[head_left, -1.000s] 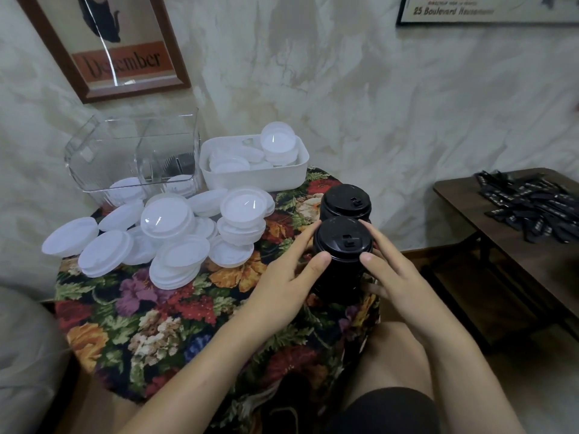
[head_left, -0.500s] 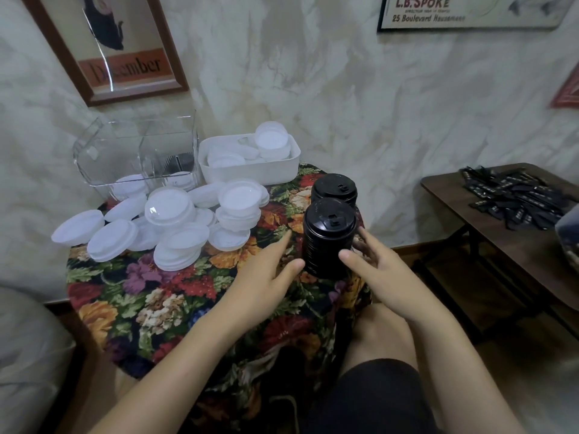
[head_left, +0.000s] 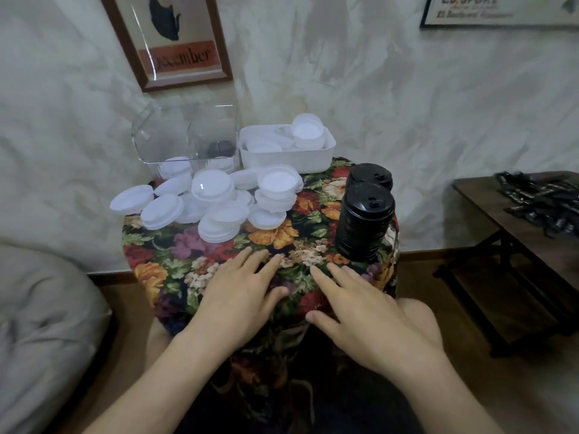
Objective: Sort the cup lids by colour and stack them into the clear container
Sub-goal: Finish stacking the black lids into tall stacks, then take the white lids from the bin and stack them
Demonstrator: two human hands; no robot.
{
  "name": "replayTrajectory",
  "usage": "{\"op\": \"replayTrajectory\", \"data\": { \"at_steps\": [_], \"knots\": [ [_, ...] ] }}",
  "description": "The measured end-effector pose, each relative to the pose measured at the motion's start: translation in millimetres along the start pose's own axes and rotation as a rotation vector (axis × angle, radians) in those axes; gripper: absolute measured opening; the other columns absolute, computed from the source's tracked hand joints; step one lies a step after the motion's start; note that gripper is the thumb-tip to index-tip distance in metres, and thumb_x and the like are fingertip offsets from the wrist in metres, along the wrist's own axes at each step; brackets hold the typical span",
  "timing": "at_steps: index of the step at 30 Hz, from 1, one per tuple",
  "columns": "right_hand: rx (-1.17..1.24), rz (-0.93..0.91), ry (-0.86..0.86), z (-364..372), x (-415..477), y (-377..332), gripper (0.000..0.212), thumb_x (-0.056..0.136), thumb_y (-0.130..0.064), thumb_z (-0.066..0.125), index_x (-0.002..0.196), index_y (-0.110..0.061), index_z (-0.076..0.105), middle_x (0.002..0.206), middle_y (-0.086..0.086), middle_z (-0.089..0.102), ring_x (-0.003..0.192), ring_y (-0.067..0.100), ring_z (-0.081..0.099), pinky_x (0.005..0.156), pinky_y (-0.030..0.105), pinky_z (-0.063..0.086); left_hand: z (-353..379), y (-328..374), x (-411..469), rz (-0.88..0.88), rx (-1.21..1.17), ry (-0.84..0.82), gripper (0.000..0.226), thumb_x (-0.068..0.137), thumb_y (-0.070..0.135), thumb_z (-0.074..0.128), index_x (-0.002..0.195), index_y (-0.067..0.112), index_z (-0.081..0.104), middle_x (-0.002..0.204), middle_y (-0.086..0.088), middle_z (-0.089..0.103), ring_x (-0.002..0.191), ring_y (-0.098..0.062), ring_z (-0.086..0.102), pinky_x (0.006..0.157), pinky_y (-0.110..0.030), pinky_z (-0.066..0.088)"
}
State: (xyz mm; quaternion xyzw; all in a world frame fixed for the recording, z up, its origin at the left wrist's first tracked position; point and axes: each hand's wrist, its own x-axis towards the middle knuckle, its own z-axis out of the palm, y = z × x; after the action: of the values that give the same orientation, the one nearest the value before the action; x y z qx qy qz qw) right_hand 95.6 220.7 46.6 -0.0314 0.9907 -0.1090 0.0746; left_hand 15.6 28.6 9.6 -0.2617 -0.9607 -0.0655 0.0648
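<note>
Two stacks of black cup lids stand on the right of the floral-covered table: a tall near stack and a second stack behind it. Loose white lids lie heaped on the left. The clear container stands at the back left with a few white lids and something dark in it. My left hand and my right hand rest flat on the cloth near the front edge, fingers spread, holding nothing, both short of the black stacks.
A white tub with more white lids sits beside the clear container. The table is small and round. A dark wooden side table with black packets stands at the right. A grey cushion lies at the left.
Both hands have let go of the near black stack and drawn back toward me, down onto the cloth. The stack stays upright.
</note>
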Motion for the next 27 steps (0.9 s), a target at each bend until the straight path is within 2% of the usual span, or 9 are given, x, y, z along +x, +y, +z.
{"op": "replayTrajectory", "data": {
  "at_steps": [2,5,8,10,13,16,20,24,27],
  "knots": [
    [-0.033,-0.074,0.052,4,17,-14,0.074,0.105,-0.057,0.041,0.163,-0.035,0.002,0.172,-0.008,0.002,0.159,0.017,0.000,0.122,0.041,0.027,2,-14,-4,-0.022,0.025,0.013,0.066,0.101,0.057,0.047,0.158,0.026,0.037,0.162,-0.001,0.040,0.153,-0.028,0.029,0.122,-0.046,0.032],
    [-0.082,-0.132,0.064,4,45,-32,0.073,0.106,-0.056,0.041,0.163,-0.035,0.001,0.173,-0.004,0.000,0.159,0.022,0.000,0.123,0.044,0.024,-2,-40,-2,-0.034,0.070,0.051,0.062,0.097,0.054,0.059,0.149,0.021,0.052,0.153,-0.008,0.052,0.146,-0.033,0.041,0.116,-0.050,0.040],
    [-0.133,-0.157,0.070,3,72,-45,0.073,0.105,-0.054,0.043,0.163,-0.031,0.005,0.171,-0.001,0.008,0.158,0.027,0.006,0.120,0.048,0.028,-5,-63,5,-0.025,0.121,0.115,0.057,0.085,0.046,0.078,0.133,0.016,0.068,0.138,-0.012,0.063,0.133,-0.039,0.056,0.106,-0.048,0.050],
    [-0.144,-0.168,0.103,3,90,-51,0.072,0.105,-0.054,0.044,0.163,-0.030,0.010,0.169,0.000,0.014,0.156,0.028,0.012,0.117,0.048,0.033,-9,-73,12,-0.024,0.122,0.157,0.054,0.081,0.041,0.083,0.128,0.017,0.070,0.136,-0.013,0.065,0.131,-0.039,0.057,0.102,-0.047,0.052],
    [-0.146,-0.163,0.115,2,117,-55,0.070,0.104,-0.053,0.046,0.161,-0.029,0.014,0.167,0.004,0.019,0.152,0.032,0.020,0.112,0.049,0.040,-12,-86,25,-0.020,0.081,0.220,0.046,0.084,0.034,0.081,0.126,0.018,0.070,0.137,-0.014,0.064,0.130,-0.039,0.058,0.098,-0.050,0.055],
    [-0.137,-0.151,0.175,-6,138,-52,0.066,0.103,-0.051,0.049,0.159,-0.028,0.023,0.163,0.004,0.028,0.147,0.031,0.030,0.106,0.049,0.046,-15,-97,37,-0.014,0.047,0.329,0.031,0.089,0.029,0.076,0.118,0.017,0.072,0.129,-0.010,0.067,0.117,-0.035,0.064,0.085,-0.045,0.058],
    [-0.082,-0.152,0.258,-11,160,-49,0.057,0.104,-0.044,0.050,0.155,-0.026,0.035,0.152,0.001,0.044,0.134,0.029,0.045,0.096,0.046,0.050,-17,-103,49,-0.056,-0.045,0.396,0.032,0.092,0.022,0.072,0.122,0.017,0.066,0.121,-0.003,0.067,0.105,-0.030,0.064,0.071,-0.040,0.054],
    [-0.032,-0.164,0.339,0,173,-44,0.045,0.105,-0.032,0.050,0.149,-0.024,0.048,0.146,0.001,0.051,0.127,0.030,0.047,0.095,0.042,0.047,-9,-107,62,-0.098,-0.080,0.390,0.040,0.093,0.022,0.072,0.132,0.017,0.062,0.123,-0.004,0.061,0.103,-0.029,0.058,0.069,-0.039,0.048],
    [0.019,-0.151,0.368,5,175,-41,0.043,0.103,-0.030,0.054,0.146,-0.025,0.051,0.149,0.003,0.044,0.128,0.031,0.044,0.093,0.042,0.047,0,-113,66,-0.047,-0.040,0.404,0.029,0.088,0.017,0.079,0.116,0.014,0.073,0.112,-0.005,0.063,0.090,-0.032,0.059,0.061,-0.037,0.045]
  ]
}}
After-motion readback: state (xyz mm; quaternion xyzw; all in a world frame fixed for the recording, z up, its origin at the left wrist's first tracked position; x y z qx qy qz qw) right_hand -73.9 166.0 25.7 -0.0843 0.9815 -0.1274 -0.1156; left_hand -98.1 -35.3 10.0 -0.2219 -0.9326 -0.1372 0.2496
